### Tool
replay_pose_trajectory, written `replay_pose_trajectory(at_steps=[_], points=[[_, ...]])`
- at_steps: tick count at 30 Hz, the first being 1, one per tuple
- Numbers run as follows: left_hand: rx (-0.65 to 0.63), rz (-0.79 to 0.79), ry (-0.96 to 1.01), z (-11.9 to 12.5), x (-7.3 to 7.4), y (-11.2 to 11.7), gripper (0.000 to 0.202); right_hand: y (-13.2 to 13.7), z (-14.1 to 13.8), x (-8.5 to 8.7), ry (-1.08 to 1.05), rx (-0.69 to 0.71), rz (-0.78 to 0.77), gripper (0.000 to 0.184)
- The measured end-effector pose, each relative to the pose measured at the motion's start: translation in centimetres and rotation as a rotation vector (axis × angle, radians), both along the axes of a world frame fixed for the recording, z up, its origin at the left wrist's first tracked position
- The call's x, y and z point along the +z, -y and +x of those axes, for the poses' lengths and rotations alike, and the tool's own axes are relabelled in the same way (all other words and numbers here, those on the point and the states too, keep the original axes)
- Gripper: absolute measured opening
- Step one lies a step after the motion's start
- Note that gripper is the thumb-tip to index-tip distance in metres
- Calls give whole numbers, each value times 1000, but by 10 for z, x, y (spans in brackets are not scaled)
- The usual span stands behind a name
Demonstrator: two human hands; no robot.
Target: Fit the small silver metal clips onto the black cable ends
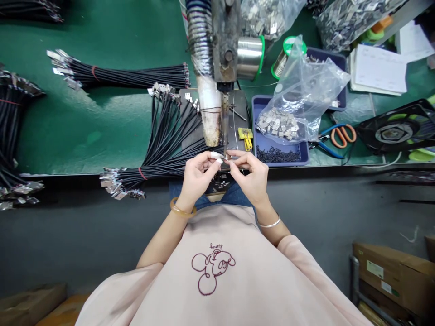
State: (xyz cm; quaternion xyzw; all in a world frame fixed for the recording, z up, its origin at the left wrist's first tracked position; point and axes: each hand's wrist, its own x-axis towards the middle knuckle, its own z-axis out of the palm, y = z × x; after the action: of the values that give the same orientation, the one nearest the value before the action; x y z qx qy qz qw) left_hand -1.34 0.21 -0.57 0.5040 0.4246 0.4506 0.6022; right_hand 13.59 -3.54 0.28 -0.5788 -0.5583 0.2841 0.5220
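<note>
My left hand (200, 175) is closed in a pinch at the right end of a bundle of black cables (159, 167), on a cable end that its fingers mostly cover. White wraps show on its thumb and index finger. Facing it, my right hand (249, 175) pinches a small shiny metal connector (226, 157), partly hidden by the fingertips. Both hands meet at the table's front edge, directly below the narrow tip of a soldering machine (224, 122). More black cables with metal plugs (165, 90) fan out behind my left hand.
A ribbed hose (202, 50) hangs beside the machine, near a solder spool (249, 56). On the right, a blue tray (306, 158) holds small black parts and a bag of metal connectors (278, 124). Pliers (328, 146), orange-handled scissors (343, 136) and a black fan (401, 131) lie beyond.
</note>
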Motion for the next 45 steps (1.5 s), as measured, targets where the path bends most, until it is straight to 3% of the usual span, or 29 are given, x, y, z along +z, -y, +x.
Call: replay_pose_trajectory(at_steps=[21,30,35,40,45], points=[[-16,-18,-20,0,1,-1,18,-1,4,-2,126,40,48,10],[-39,18,-53,-1,-5,3,14,4,7,-6,231,32,177,11],[-57,50,-95,-2,-6,6,14,5,7,-8,112,29,89,8],[29,122,-160,2,-5,11,12,5,3,-9,-21,11,-3,9],[112,194,-240,9,-5,15,11,9,0,-8,221,-5,114,11]])
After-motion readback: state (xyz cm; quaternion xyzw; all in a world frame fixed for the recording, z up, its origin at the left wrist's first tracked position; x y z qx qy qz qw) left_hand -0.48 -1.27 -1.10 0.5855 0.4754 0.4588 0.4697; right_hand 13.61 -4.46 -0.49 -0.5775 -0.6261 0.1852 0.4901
